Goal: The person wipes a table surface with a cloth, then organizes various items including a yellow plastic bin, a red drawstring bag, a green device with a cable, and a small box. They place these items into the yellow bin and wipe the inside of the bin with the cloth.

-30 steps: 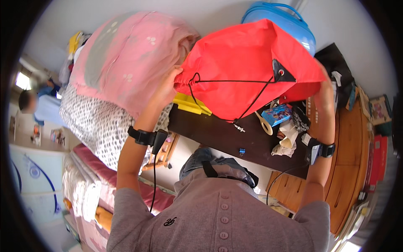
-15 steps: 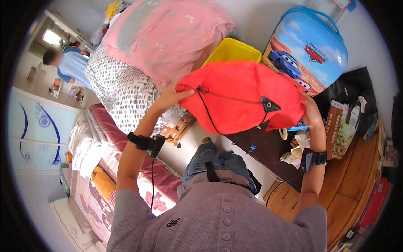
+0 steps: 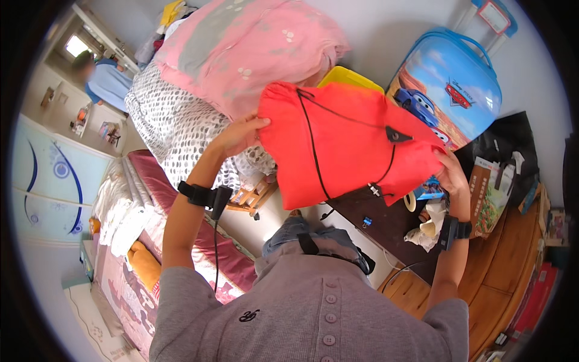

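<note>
Left of the blue suitcase (image 3: 437,78), the red bag (image 3: 347,142) now hangs flatter, more accessible; your left hand (image 3: 240,134) and right hand (image 3: 453,175) pinch opposite edges, fingers closed.

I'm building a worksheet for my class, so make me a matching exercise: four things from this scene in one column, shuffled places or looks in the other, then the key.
Column one
1. Red drawstring bag
2. Pink quilt
3. Small clip
4. Suitcase

Column two
A. On the dark table
B. Blue, with a cartoon picture on its front
C. Held between left hand and right hand
D. Heaped on spotted bedding

Pairs: 1-C, 2-D, 3-A, 4-B
</note>
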### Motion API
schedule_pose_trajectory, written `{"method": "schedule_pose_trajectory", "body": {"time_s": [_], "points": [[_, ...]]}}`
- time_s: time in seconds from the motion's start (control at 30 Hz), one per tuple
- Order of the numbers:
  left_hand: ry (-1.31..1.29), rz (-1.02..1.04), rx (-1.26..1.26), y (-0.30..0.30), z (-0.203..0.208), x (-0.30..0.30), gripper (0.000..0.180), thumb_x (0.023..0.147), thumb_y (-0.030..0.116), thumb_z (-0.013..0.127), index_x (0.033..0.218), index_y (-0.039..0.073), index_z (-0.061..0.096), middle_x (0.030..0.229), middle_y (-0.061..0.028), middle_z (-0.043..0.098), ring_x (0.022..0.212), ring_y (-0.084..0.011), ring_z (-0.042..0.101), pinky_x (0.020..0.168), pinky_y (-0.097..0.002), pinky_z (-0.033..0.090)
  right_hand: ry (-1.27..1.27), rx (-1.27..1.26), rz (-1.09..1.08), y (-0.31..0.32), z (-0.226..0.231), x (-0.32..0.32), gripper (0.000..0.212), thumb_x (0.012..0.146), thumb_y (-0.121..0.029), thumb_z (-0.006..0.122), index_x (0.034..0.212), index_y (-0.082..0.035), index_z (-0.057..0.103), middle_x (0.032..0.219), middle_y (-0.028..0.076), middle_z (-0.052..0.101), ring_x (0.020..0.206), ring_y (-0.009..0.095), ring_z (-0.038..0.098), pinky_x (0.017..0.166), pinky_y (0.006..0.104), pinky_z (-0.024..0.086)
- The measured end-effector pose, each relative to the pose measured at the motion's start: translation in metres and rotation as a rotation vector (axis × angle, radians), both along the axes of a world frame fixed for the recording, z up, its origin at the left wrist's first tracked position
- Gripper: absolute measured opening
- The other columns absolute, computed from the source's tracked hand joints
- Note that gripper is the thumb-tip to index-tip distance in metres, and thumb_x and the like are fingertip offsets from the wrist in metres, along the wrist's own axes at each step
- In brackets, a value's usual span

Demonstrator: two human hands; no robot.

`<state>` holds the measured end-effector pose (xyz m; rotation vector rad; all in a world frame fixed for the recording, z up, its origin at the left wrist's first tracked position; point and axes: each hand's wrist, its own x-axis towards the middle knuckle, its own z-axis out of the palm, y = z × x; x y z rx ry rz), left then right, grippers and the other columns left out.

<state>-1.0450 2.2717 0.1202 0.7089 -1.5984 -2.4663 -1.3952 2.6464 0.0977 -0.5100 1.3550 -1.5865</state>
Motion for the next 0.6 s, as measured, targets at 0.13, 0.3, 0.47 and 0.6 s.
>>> {"method": "schedule_pose_trajectory", "body": {"time_s": [0.13, 0.3, 0.47, 0.6], "points": [[-0.015, 0.053, -0.081, -0.020, -0.004, -0.010, 0.029, 0.090, 0.012, 0.052, 0.118, 0.004, 0.050, 0.111, -0.0050, 0.058, 0.097, -0.0130, 0.058, 0.083, -0.0287, 0.050, 0.028, 0.167, 0.003, -0.007, -0.023, 0.000, 0.032, 0.093, -0.022, 0.048, 0.115, 0.001, 0.052, 0.108, 0.009, 0.061, 0.094, 0.017, 0.061, 0.081, 0.0324, 0.049], [-0.052, 0.021, -0.196, -0.042, -0.013, -0.021, 0.027, 0.090, 0.008, 0.050, 0.116, 0.003, 0.052, 0.107, -0.0055, 0.060, 0.094, -0.0128, 0.059, 0.081, -0.0263, 0.050, -0.164, 0.095, -0.240, -0.016, -0.025, 0.002, 0.036, 0.093, -0.024, 0.049, 0.117, 0.002, 0.051, 0.109, 0.011, 0.060, 0.092, 0.019, 0.062, 0.081, 0.0332, 0.050], [-0.069, 0.066, -0.118, -0.052, -0.018, -0.035, 0.029, 0.089, 0.009, 0.050, 0.117, 0.003, 0.052, 0.107, -0.0064, 0.060, 0.094, -0.0137, 0.059, 0.082, -0.0268, 0.049, -0.272, 0.078, -0.331, -0.019, -0.030, 0.005, 0.039, 0.093, -0.028, 0.049, 0.118, 0.001, 0.049, 0.110, 0.011, 0.060, 0.095, 0.020, 0.061, 0.084, 0.0320, 0.048], [0.015, 0.059, 0.000, -0.057, 0.004, -0.041, 0.030, 0.089, 0.013, 0.053, 0.118, 0.003, 0.052, 0.109, -0.0066, 0.060, 0.097, -0.0156, 0.059, 0.085, -0.0297, 0.047, -0.193, 0.070, -0.294, -0.014, -0.014, 0.006, 0.037, 0.092, -0.028, 0.050, 0.117, 0.000, 0.051, 0.111, 0.009, 0.060, 0.096, 0.017, 0.061, 0.084, 0.0301, 0.048]]}}
